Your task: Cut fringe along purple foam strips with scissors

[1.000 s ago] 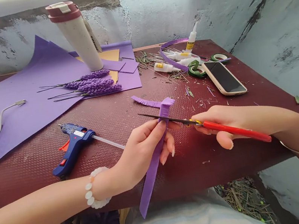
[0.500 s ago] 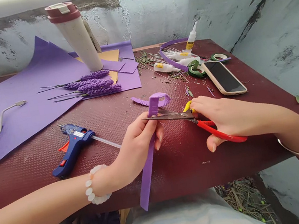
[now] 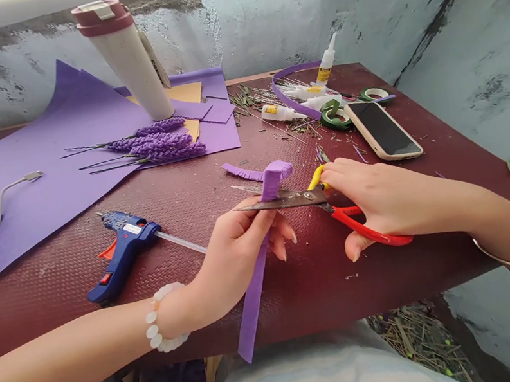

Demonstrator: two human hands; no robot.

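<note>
Left hand (image 3: 241, 255) pinching purple paper strip (image 3: 253, 305); right hand (image 3: 390, 197) gripping red-handled scissors (image 3: 293, 199), blades across strip; table edge (image 3: 351, 299) below.

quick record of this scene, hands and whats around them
left hand: pinches a purple paper strip
right hand: holds red-handled scissors, blades either side of the strip
nearby: blue hot glue gun
rest: purple paper sheet, purple paper lavender sprigs, green floral tape, glue bottle, phone, maroon tabletop
</note>
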